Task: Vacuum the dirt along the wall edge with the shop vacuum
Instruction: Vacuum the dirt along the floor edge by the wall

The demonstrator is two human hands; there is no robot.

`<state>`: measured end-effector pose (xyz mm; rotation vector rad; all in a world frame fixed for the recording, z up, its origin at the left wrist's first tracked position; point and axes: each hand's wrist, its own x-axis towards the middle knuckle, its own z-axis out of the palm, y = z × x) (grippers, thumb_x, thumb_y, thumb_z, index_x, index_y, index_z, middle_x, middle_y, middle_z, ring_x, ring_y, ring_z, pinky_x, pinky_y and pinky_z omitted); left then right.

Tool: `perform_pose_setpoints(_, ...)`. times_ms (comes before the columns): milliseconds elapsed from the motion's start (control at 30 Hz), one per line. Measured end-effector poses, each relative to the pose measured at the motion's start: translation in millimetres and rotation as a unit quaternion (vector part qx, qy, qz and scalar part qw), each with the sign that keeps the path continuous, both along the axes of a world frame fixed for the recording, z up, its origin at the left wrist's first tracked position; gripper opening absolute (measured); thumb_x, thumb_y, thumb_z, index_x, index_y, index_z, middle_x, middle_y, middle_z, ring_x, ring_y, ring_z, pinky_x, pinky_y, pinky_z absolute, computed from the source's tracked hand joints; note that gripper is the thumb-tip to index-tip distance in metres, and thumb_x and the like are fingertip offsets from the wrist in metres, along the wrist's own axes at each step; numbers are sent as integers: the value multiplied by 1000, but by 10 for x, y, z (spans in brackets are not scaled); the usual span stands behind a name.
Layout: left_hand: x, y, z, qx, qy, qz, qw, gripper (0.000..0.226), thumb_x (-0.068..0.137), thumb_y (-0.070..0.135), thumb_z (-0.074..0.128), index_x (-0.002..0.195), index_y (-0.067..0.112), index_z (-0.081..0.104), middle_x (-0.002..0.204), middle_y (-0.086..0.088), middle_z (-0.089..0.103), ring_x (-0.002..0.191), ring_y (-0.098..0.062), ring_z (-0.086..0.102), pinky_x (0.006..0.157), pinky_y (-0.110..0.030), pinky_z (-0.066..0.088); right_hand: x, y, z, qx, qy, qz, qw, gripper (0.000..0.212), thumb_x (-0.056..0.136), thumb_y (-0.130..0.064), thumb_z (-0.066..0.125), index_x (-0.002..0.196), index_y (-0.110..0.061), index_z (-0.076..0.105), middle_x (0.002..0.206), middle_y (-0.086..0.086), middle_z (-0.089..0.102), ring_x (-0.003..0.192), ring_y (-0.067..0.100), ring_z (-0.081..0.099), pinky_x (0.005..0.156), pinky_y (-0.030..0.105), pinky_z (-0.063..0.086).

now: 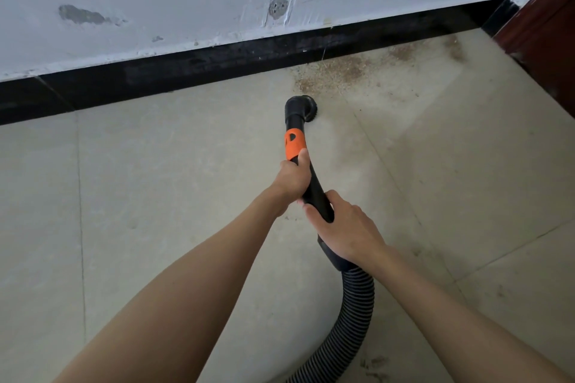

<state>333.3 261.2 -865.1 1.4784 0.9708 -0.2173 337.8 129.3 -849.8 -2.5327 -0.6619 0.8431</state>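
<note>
- Lit evenly by soft, diffuse daylight; source itself out of view.
- Bright overall, with no harsh glare on the pale beige tiled floor (pixel 155 196).
- Only faint, soft-edged shadow under the black curved vacuum wand with orange collar (pixel 308 171) and beneath the two bare forearms.
- Deep, nearly detail-free black along the glossy black baseboard strip (pixel 186 71), with a dull sheen in places.
- Strong wide-angle distortion: baseboard bowed and slanting, floor joints curved toward left and right edges.
- Slightly soft throughout; scattered brown sawdust-like dirt (pixel 348 68) at far right grainy but readable.
- Near forearms stretched large at the bottom edge.
- Dark red wooden door frame (pixel 547 34) at far right dim and smeared.
</note>
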Motion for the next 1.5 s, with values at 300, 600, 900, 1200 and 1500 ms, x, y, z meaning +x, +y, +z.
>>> perform_pose_setpoints(300,-19,15,-69,13,-6,-24,1000,61,97,53,26,124,1,44,94,-7,52,76,-16,49,61,-26,38,-72,5,-10,3,32,-18,999,39,90,-58,45,100,-20,45,85,1,63,80,22,62,74,37,50)
perform_pose_setpoints(600,-839,706,1225,-36,-65,45,996,46,99,45,33,106,7,58,94,-10,65,83,-19,64,71,-24,53,-484,740,976,173,185,-48,966,25,90,-38,60,105,-20,52,95,-2,62,85,12,60,75,25,50)
perform_pose_setpoints(900,-2685,1567,3478,33,-54,283,957,27,100,29,41,113,10,54,99,-8,66,89,-22,66,82,-32,54,-1466,1699,3195,147,220,144,953,22,91,-36,59,103,-21,49,81,-6,58,73,10,60,65,24,46)
perform_pose_setpoints(1200,-4581,1988,5621,34,-87,507,857,23,99,19,41,113,7,55,96,-10,66,86,-24,65,82,-34,52,-2678,2837,5590,168,247,265,917,14,92,-30,60,89,-25,47,87,21,65,84,35,67,79,42,54)
perform_pose_setpoints(1500,-6424,1908,6975,38,-67,658,749,23,100,18,39,111,8,57,90,-9,67,77,-22,64,68,-28,51,-4363,3585,7060,140,265,397,867,14,93,-32,59,91,-24,48,89,21,66,75,26,66,77,40,55)
